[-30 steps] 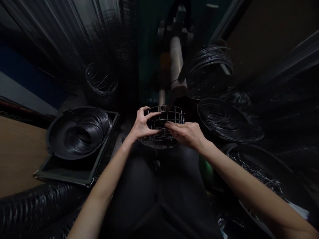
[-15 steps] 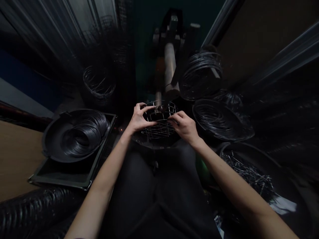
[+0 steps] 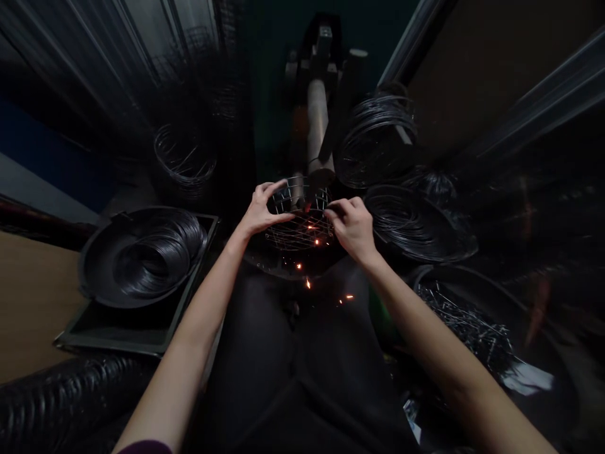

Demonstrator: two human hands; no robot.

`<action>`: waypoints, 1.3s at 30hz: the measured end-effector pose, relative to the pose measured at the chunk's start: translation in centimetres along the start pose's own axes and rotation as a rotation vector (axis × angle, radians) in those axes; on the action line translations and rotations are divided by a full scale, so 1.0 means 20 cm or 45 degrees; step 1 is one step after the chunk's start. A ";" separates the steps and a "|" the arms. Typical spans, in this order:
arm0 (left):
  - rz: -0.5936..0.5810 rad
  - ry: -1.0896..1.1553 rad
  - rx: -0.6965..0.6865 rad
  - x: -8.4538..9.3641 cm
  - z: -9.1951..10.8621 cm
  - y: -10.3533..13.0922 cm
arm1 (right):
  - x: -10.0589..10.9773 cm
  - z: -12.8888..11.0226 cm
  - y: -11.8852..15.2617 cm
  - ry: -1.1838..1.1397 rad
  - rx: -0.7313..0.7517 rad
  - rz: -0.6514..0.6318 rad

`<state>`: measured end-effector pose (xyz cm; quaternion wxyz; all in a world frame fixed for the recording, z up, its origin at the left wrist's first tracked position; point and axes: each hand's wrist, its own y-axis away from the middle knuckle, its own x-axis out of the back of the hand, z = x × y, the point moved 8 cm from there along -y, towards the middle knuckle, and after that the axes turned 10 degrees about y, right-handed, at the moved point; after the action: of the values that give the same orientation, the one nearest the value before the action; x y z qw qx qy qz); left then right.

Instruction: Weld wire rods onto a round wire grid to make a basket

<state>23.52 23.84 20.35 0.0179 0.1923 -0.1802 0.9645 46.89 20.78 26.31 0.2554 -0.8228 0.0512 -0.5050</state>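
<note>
Both my left hand (image 3: 261,211) and right hand (image 3: 352,226) grip the wire basket (image 3: 300,217) under the welder's electrode (image 3: 317,132), sparks flying; next joint needs careful turning.

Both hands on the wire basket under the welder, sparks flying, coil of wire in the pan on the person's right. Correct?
Not quite. The head view shows the pan holding the coil of wire on the person's left. The rest holds: left hand and right hand on the wire basket, sparks flying.

A dark tray (image 3: 142,331) on the floor carries a pan (image 3: 101,265) — wire rings (image 3: 155,249) inside.
</note>
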 end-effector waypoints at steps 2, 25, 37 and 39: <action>-0.011 0.088 -0.004 0.01 -0.10 0.08 | 0.11 0.04 0.11 -0.087 -0.057 -0.009; -0.167 -0.150 -0.262 -0.06 0.25 0.45 | -0.08 -0.20 0.34 -0.637 -0.115 -1.062; -0.215 -0.280 -0.238 -0.15 0.28 0.37 | -0.09 -0.28 0.35 0.590 0.671 -0.570; -0.212 -0.256 -0.223 -0.16 0.28 0.34 | -0.09 -0.27 0.33 0.623 0.700 -0.515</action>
<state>27.75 15.60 21.55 0.0963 0.2997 -0.2479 0.9162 42.52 13.72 23.81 0.3414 -0.5733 -0.1890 -0.7204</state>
